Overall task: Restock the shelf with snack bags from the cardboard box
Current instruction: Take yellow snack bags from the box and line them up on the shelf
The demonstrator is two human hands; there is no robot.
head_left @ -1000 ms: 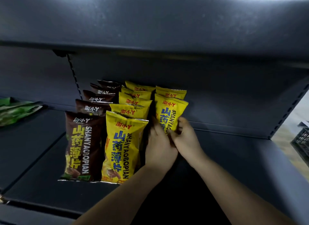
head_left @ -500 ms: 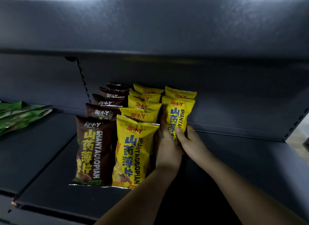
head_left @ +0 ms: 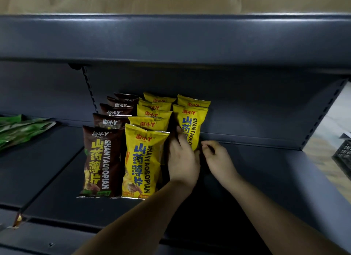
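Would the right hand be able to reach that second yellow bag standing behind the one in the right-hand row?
Probably yes. The right hand is free beside the front yellow snack bag, and the rear yellow snack bag has open dark shelf to its right.

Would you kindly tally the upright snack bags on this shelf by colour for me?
Brown snack bags: 5
Yellow snack bags, both rows: 7
Total: 12
The left hand touches the front yellow bag of the right row.

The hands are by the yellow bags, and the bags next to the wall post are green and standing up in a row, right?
Not quite. The head view shows the standing row by the wall post is brown bags, not green. The hands, left and right, are indeed by the yellow bags.
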